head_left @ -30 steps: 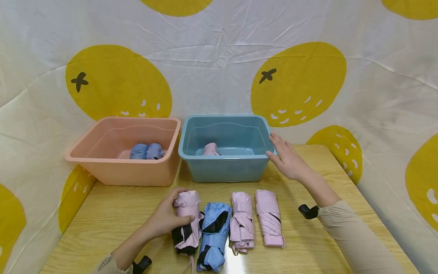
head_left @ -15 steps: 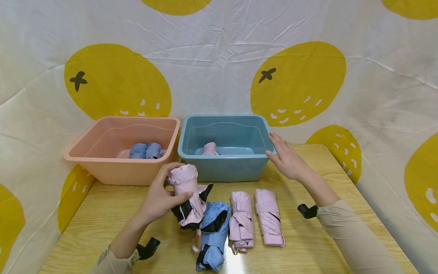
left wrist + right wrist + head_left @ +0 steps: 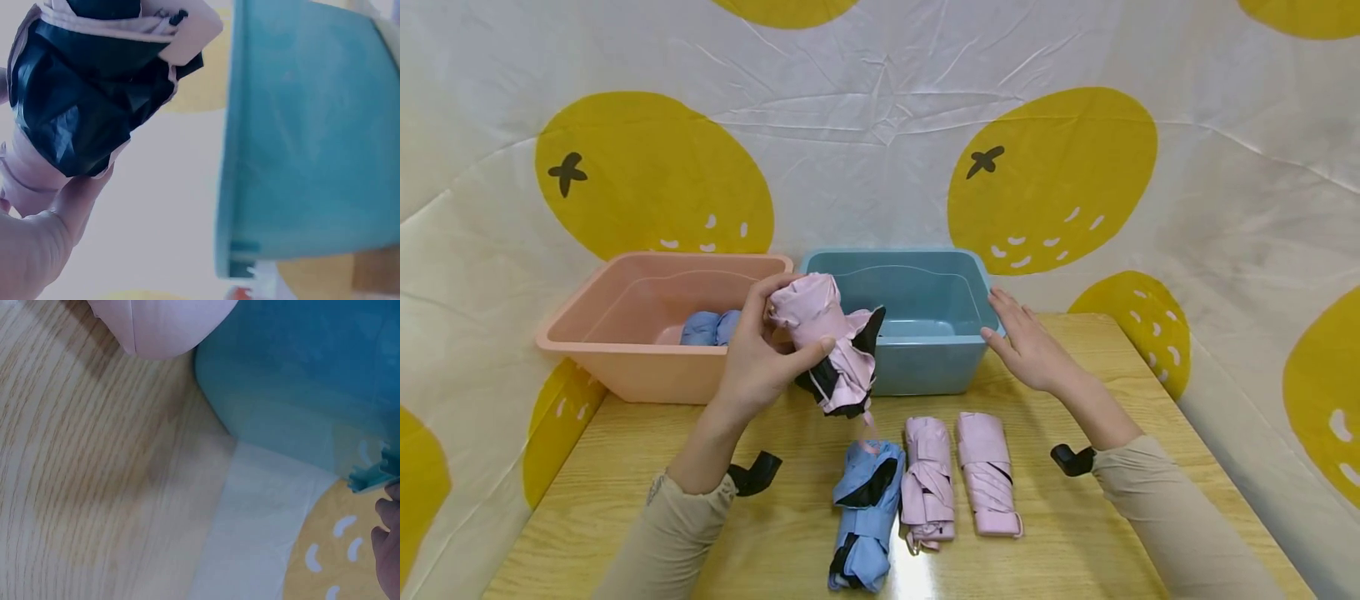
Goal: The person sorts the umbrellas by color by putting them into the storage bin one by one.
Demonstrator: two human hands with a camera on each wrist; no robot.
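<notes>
My left hand [image 3: 758, 350] grips a pink folded umbrella [image 3: 812, 312] with a black lining, raised in front of the blue bin's [image 3: 925, 367] left side. In the left wrist view, the umbrella's black lining [image 3: 75, 100] hangs loose beside the bin wall [image 3: 312, 137]. My right hand [image 3: 1026, 346] rests with straight fingers at the bin's right rim. On the table below lie a blue folded umbrella [image 3: 867, 517] and two pink ones, a middle pink umbrella [image 3: 928, 483] and a right pink umbrella [image 3: 987, 475]. The held umbrella and left hand hide part of the blue bin's inside.
To the left stands a salmon-pink bin [image 3: 625, 367] with two blue folded umbrellas [image 3: 702, 327] inside. Both bins sit at the back of the wooden table [image 3: 760, 533], before a white cloth with yellow fruit prints [image 3: 655, 175]. Black wrist mounts [image 3: 756, 473] stick out from both wrists.
My left hand has lifted the pink umbrella off the table, up and forward to the blue bin's front left rim. The right hand has stayed at the bin's right rim.
</notes>
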